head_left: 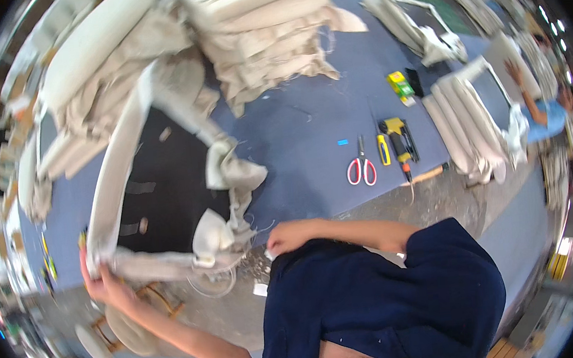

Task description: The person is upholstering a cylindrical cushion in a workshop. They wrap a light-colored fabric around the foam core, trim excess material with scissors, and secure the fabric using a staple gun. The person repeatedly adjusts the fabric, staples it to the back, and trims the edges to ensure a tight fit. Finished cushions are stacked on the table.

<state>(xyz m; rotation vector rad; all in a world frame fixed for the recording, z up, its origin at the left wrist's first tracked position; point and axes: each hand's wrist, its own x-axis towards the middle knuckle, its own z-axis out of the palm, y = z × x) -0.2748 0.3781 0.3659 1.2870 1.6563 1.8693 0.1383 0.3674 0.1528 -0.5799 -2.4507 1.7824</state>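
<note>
My left hand is closed on the near left corner of an upholstered frame, which is tilted over the table edge. Cream fabric wraps its sides and a black cloth spans the middle. Loose fabric bunches along its right side. My right hand is curled in front of my body, apart from the frame at the table's front edge. Its fingers are closed, and whatever they may hold is too small to tell.
Red-handled scissors, a yellow cutter and a yellow-black power tool lie on the blue table. Stacks of cream upholstered pieces stand behind; more panels lie right. A co-worker handles a panel at far right.
</note>
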